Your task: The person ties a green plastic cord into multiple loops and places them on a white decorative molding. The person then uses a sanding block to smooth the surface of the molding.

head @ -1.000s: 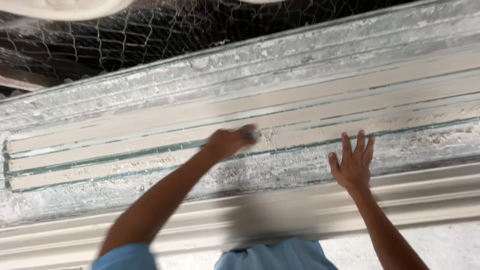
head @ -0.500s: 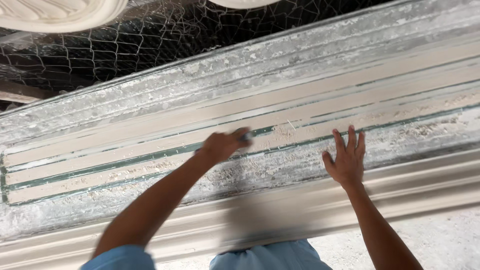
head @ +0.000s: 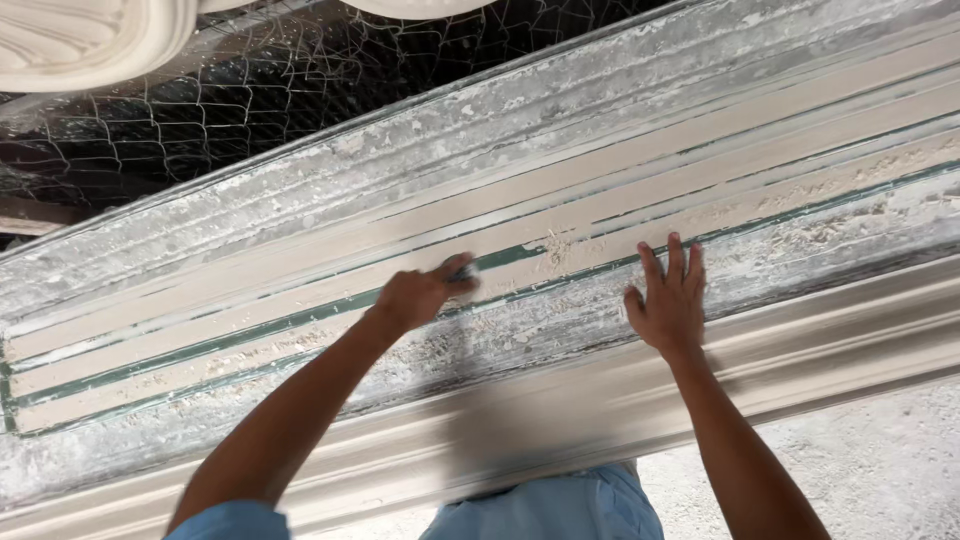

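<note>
Since the earlier frame, we have moved the small tool [head: 462, 270] rightward along the long moulding form [head: 600, 190], and our right hand [head: 668, 300] has shifted left. The form spans the frame diagonally, cream strips between green lines, crusted with white plaster. One tool, at centre frame, is gripped in our closed left hand [head: 415, 297]. Our right hand lies flat, fingers spread. Wire mesh [head: 200, 110] fills the upper left, beside two white castings [head: 90, 40].
</note>
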